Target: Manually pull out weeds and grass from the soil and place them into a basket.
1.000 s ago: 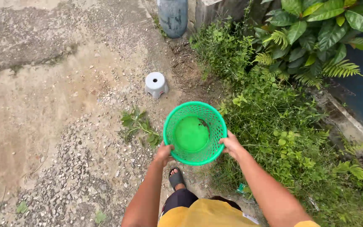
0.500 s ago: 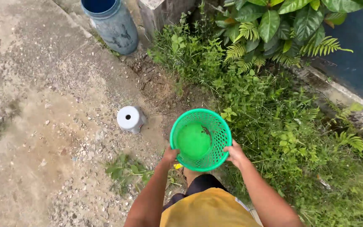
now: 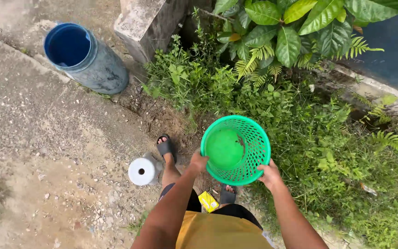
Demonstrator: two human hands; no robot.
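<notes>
A round green plastic basket (image 3: 236, 148) with a perforated wall is held in front of me, above the weeds. My left hand (image 3: 198, 162) grips its rim on the left side. My right hand (image 3: 269, 174) grips the rim at the lower right. A small dark bit lies inside the basket near its wall. My feet in black sandals stand below, one beside a small white stool (image 3: 142, 171).
A blue-grey barrel (image 3: 84, 57) stands open at the upper left next to a concrete block (image 3: 147, 25). Dense weeds and ferns (image 3: 309, 138) fill the right side. Gravelly concrete ground (image 3: 38, 152) lies to the left. A yellow scrap (image 3: 208, 201) lies by my feet.
I have stepped forward: the stool, barrel and plants slid down toward me in view. The basket stays held in both hands, now a little further right.
</notes>
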